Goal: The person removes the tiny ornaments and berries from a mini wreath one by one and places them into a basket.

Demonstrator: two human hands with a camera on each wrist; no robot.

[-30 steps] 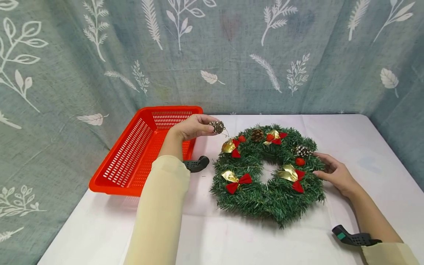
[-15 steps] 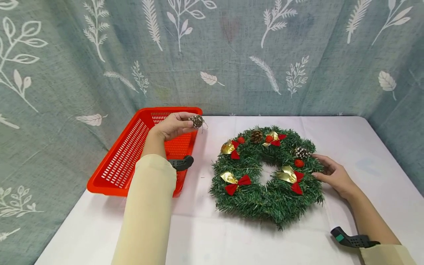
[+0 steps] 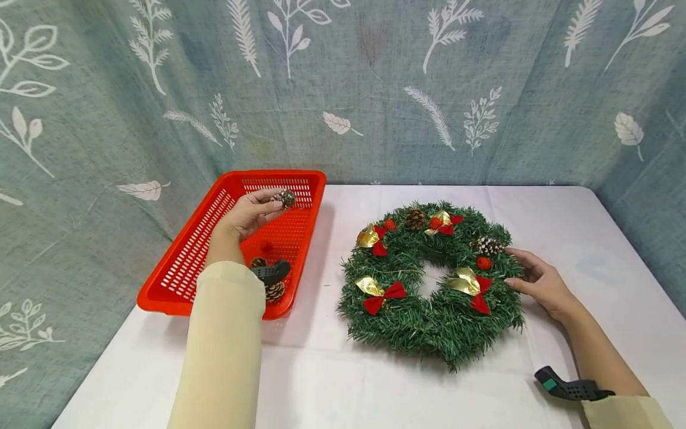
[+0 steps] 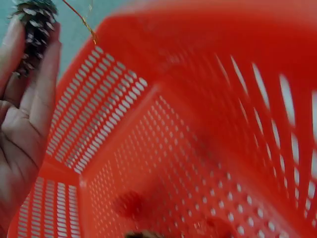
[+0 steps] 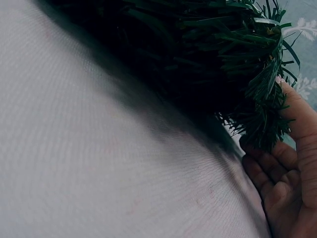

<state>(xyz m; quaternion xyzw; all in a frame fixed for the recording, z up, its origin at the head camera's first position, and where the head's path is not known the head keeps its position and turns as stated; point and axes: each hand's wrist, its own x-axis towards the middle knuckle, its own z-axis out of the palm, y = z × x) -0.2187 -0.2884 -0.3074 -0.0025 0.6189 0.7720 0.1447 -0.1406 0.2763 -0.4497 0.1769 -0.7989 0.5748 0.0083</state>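
Observation:
Over the red plastic basket [image 3: 214, 196], my left hand [image 3: 245, 217] pinches a small pine cone [image 3: 286, 198] with white-tipped scales. In the left wrist view the same pine cone [image 4: 35, 34] sits between thumb and fingers, and a thin gold wire lies near it. A green wreath [image 3: 423, 330] lies flat on the table, dressed with gold-and-red bows, pine cones and red balls. At its right edge, my right hand [image 3: 546, 289] holds the greenery. The right wrist view shows the thumb against the wreath's needles [image 5: 270, 84] and the other fingers curled beneath.
Inside the basket lie a red ball [image 3: 266, 245] and pine cones [image 3: 275, 292], partly covered by the left wrist's black camera mount [image 3: 272, 272]. White cloth [image 3: 343, 369] covers the table. A patterned curtain [image 3: 375, 119] hangs behind and at both sides.
My left hand has carried the pine cone left, from beside the wreath to over the basket. Balls and cones inside the basket have come into sight. My right hand stays at the wreath's edge.

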